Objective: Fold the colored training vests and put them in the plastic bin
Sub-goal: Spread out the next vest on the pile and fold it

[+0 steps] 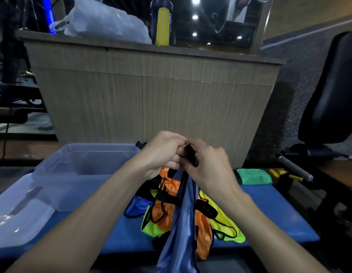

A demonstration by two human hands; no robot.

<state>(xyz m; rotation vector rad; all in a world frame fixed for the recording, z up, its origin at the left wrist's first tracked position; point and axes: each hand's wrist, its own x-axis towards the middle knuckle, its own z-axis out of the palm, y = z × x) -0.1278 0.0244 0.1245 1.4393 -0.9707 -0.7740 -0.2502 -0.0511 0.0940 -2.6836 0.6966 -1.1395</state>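
Both hands (186, 154) meet raised, pinching the blue vest's (181, 223) black trim.

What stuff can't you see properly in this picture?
- Head view: the blue vest runs off the bottom edge.
- The black trim is partly hidden by the left hand and right hand.
- The plastic bin floor is blurred by cloudy walls.

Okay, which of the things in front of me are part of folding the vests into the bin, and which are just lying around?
Part of the job:
- blue vest, held up by left hand and right hand
- orange vest
- yellow vest
- clear plastic bin
- bin lid

Just lying about:
- green cloth
- white plastic bag
- yellow bottle
- black seat
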